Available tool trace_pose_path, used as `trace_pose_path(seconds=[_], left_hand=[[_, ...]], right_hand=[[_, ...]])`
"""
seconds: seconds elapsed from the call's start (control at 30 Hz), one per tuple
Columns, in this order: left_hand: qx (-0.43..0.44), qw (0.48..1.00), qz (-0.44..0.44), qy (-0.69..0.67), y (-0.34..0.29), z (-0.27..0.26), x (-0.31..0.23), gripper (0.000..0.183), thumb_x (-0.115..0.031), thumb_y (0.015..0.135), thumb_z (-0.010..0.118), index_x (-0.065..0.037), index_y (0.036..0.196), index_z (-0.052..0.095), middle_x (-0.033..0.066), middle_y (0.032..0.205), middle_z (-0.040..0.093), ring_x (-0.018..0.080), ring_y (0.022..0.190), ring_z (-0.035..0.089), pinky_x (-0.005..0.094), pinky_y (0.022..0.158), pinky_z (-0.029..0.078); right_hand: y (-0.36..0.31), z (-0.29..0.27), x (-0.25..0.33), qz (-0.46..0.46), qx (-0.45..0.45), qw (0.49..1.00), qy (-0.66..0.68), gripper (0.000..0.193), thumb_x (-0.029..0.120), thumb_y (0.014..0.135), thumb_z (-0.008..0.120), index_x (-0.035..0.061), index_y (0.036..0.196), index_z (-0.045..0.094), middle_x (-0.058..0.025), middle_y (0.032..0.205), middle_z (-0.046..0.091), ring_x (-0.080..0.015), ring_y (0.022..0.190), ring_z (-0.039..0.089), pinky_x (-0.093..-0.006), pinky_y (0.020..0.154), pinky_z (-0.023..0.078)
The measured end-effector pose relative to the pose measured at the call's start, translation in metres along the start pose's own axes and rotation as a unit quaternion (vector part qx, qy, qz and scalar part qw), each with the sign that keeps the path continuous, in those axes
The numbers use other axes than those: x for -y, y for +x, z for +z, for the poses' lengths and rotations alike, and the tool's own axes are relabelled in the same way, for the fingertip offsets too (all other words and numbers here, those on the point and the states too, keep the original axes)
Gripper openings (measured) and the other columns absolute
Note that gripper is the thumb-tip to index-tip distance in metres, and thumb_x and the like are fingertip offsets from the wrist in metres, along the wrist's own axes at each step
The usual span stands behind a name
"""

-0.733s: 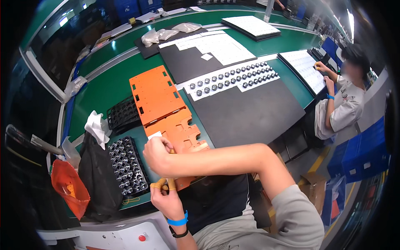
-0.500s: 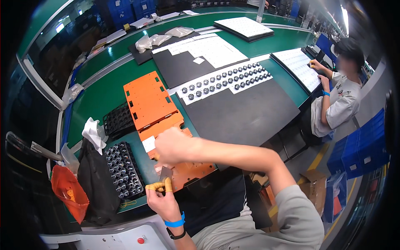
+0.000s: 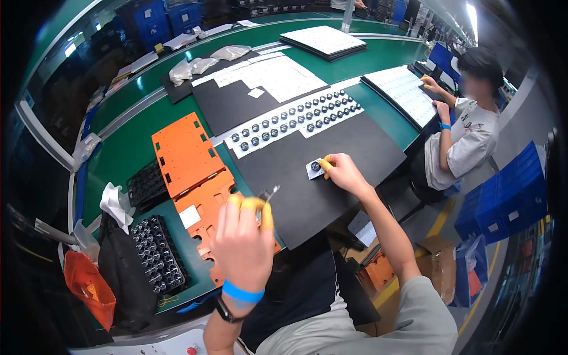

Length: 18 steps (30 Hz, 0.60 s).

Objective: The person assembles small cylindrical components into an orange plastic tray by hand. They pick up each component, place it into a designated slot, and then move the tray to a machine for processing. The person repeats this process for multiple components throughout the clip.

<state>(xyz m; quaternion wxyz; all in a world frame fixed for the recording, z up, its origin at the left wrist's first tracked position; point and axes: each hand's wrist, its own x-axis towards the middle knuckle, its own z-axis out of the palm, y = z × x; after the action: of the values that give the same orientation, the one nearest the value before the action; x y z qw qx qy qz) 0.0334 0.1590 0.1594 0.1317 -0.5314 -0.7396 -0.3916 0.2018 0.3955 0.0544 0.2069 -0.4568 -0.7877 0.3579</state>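
Note:
My right hand [image 3: 345,173], with yellow finger covers, pinches a small white square card [image 3: 314,170] over the black mat [image 3: 355,148]. A black round part [image 3: 316,166] sits on that card. My left hand [image 3: 244,234], also in yellow finger covers, is raised in front of the orange fixture [image 3: 204,198] and blurred by motion. Its fingers are closed around a small dark, shiny piece [image 3: 270,194] whose kind I cannot make out. On the mat's far part stand rows of similar black round parts [image 3: 275,120] on white cards.
A black tray [image 3: 155,251] of round parts lies left of the fixture, beside an orange bag [image 3: 89,287] and a dark cloth [image 3: 121,278]. Beyond are boards with white sheets [image 3: 284,74] and plastic bags [image 3: 189,68]. At right, a co-worker [image 3: 464,130] handles another white-covered board [image 3: 399,92].
My right hand has gone from the orange fixture rightward to the black mat, with the card and round part in it. My left hand has risen from the fixture's near end. The view has shifted.

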Motion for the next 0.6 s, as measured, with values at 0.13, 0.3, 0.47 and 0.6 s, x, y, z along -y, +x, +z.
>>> trace_pose_path(seconds=[0.13, 0.3, 0.47, 0.6], left_hand=[[0.04, 0.993, 0.078, 0.074, 0.028, 0.062, 0.016, 0.012, -0.004, 0.074, 0.071, -0.005, 0.078, 0.06, 0.0086, 0.082, 0.057, 0.0277, 0.082, 0.06, 0.039, 0.065, 0.051], [0.1, 0.976, 0.135, 0.136, 0.03, 0.13, 0.055, 0.009, -0.005, 0.073, 0.069, -0.005, 0.079, 0.062, 0.0083, 0.086, 0.059, 0.0257, 0.087, 0.059, 0.0358, 0.069, 0.054], [0.133, 0.963, 0.184, 0.145, 0.015, 0.162, 0.051, 0.007, -0.009, 0.074, 0.068, -0.007, 0.079, 0.063, 0.0073, 0.084, 0.06, 0.0238, 0.087, 0.059, 0.0333, 0.07, 0.052], [0.136, 0.964, 0.179, 0.143, 0.013, 0.17, 0.052, 0.006, -0.008, 0.075, 0.067, -0.007, 0.08, 0.065, 0.0068, 0.082, 0.063, 0.0232, 0.085, 0.061, 0.0339, 0.069, 0.052]], right_hand=[[-0.003, -0.002, -0.009, -0.022, -0.142, 0.988, -0.057, 0.03, 0.025, 0.09, 0.064, -0.003, 0.098, 0.071, -0.0155, 0.074, 0.069, -0.032, 0.069, 0.065, -0.0424, 0.069, 0.051], [-0.009, 0.013, 0.008, -0.046, -0.132, 0.985, -0.103, 0.035, 0.025, 0.082, 0.076, 0.0003, 0.106, 0.069, -0.0127, 0.081, 0.067, -0.0295, 0.076, 0.066, -0.0398, 0.071, 0.051], [0.004, 0.022, -0.004, -0.118, -0.147, 0.973, -0.133, 0.031, 0.02, 0.08, 0.079, 0.0015, 0.103, 0.069, -0.0107, 0.087, 0.064, -0.0258, 0.076, 0.065, -0.0373, 0.07, 0.051], [0.027, 0.026, 0.0, -0.191, -0.169, 0.945, -0.204, 0.027, 0.017, 0.08, 0.077, 0.0019, 0.101, 0.07, -0.0104, 0.093, 0.063, -0.027, 0.082, 0.064, -0.0386, 0.072, 0.052]])
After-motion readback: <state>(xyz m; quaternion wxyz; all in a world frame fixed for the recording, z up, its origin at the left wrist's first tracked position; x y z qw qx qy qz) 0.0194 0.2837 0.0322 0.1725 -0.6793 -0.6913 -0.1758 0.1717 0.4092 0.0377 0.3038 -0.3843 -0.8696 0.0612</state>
